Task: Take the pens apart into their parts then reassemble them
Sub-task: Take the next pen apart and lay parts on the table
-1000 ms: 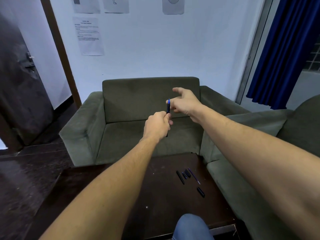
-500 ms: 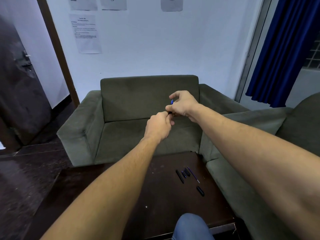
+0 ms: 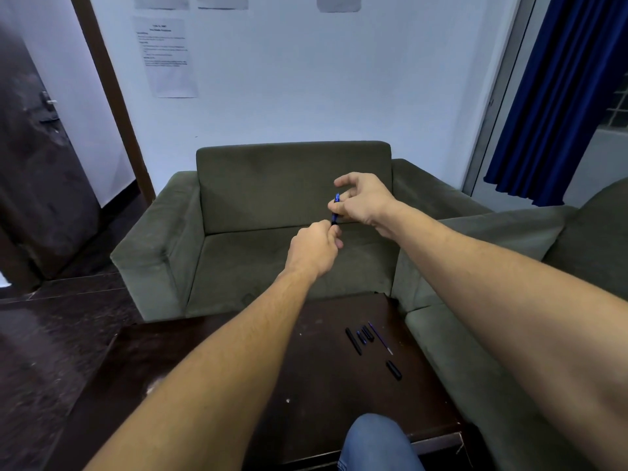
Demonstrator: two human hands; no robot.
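The left hand (image 3: 314, 248) grips the pen (image 3: 335, 212) low down. The right hand (image 3: 362, 200) pinches it higher, forefinger loosely extended. The wall notice (image 3: 166, 56) seems printed, but is unreadable.

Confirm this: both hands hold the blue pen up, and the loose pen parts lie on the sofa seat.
Wrong: in the head view the loose pen parts lie on the dark table. Left hand and right hand do hold the blue pen up.

blue pen (image 3: 335, 209) upright, parts (image 3: 364, 335) on table
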